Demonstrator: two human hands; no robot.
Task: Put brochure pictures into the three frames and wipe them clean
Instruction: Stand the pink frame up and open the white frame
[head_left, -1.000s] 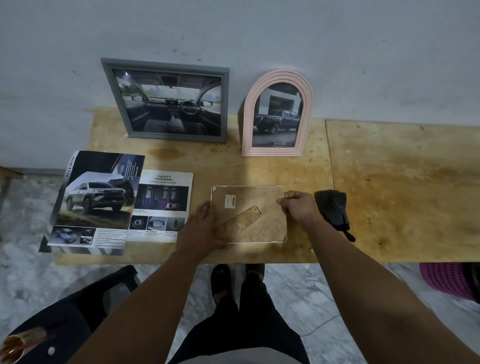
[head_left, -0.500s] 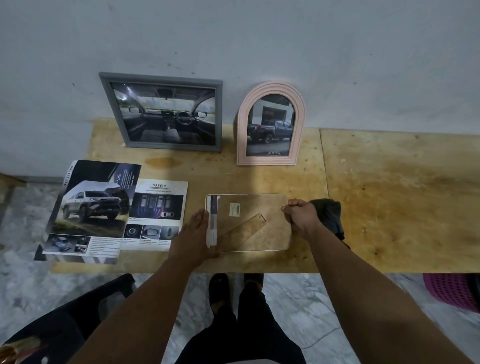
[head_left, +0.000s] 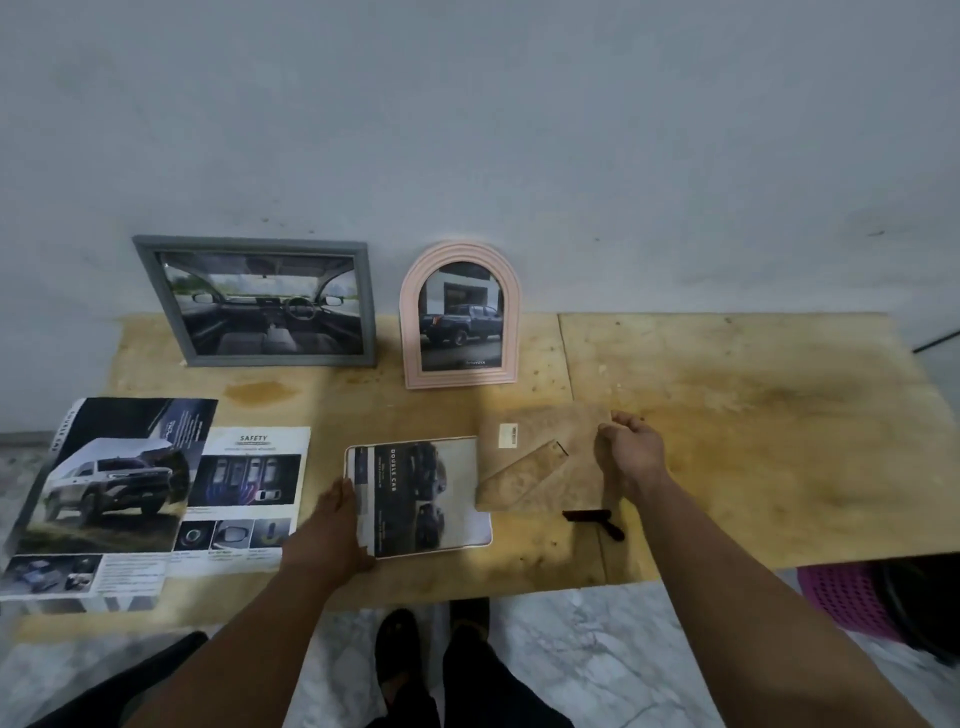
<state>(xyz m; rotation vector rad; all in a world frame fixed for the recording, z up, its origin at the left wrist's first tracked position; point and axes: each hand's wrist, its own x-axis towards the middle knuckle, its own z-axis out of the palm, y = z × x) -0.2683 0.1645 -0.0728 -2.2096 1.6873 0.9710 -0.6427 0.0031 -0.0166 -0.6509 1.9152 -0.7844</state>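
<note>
The bench (head_left: 753, 415) is carrying everything, with the grey frame (head_left: 156, 291) and the pink arched frame (head_left: 410, 332) leaning filled against the wall at its back edge and the open brochure (head_left: 119, 499) hanging over its front-left corner. Near the front edge at the middle, the third frame (head_left: 470, 525) is lying face down with a brochure picture (head_left: 410, 493) seated in it, and the right hand (head_left: 631, 452) is gripping the cork backing board (head_left: 540, 457) by its right edge, holding it partly over the frame's right side. The left hand (head_left: 337, 512) is resting on the frame's left edge, fingers fairly flat. To do this step well, I judge the picture should be squared to the frame's corners while the left hand is steadying it, then the board lowered flat with its stand facing up. The dark cloth (head_left: 597, 519) is lying just under the board, ready for wiping.

Compared with a second ago, the board is lifted off and shifted right, the picture is uncovered, and the cloth is mostly hidden
</note>
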